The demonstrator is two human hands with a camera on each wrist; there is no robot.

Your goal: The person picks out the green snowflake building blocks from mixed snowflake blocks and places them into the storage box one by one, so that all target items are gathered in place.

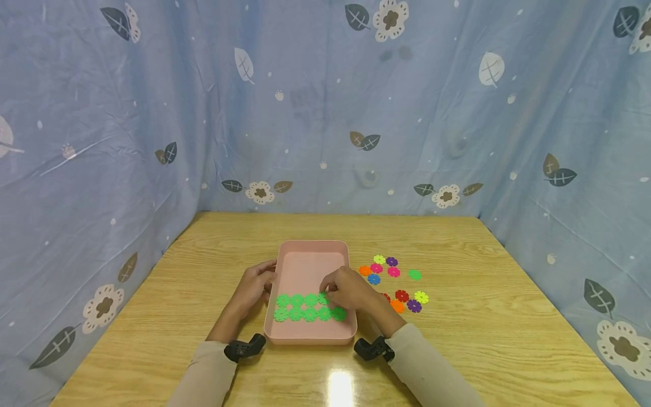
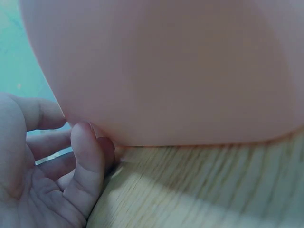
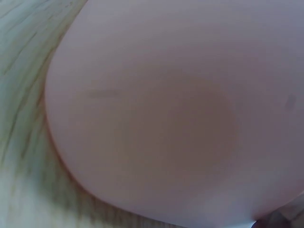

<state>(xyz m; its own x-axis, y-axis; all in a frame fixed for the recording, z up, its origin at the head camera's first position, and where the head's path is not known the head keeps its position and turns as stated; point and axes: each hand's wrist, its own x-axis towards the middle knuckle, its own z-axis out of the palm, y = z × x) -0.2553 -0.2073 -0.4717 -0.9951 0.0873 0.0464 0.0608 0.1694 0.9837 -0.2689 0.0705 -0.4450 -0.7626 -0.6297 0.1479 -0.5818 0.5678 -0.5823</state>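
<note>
A pink rectangular tray [image 1: 311, 265] lies on the table, with two rows of green notched plastic discs [image 1: 310, 314] across its near part. My left hand [image 1: 251, 287] holds the tray's left side; in the left wrist view its curled fingers and thumb [image 2: 86, 147] meet at the tray's edge. Over the right part of the tray, my right hand [image 1: 348, 288] pinches a green disc [image 1: 322, 298] at the right of the upper row, fingertips pointing down. That hand partly covers the row's right end. The right wrist view shows the tray's outer wall [image 3: 156, 118] up close, not the fingers.
Right of the tray, loose discs lie on the wooden table [image 1: 458, 339] in two groups, including a blue disc [image 1: 373, 279], a green disc [image 1: 415, 275] and a red disc [image 1: 402, 295]. My right forearm overlaps the nearer group. A patterned blue curtain [image 1: 315, 113] surrounds the table.
</note>
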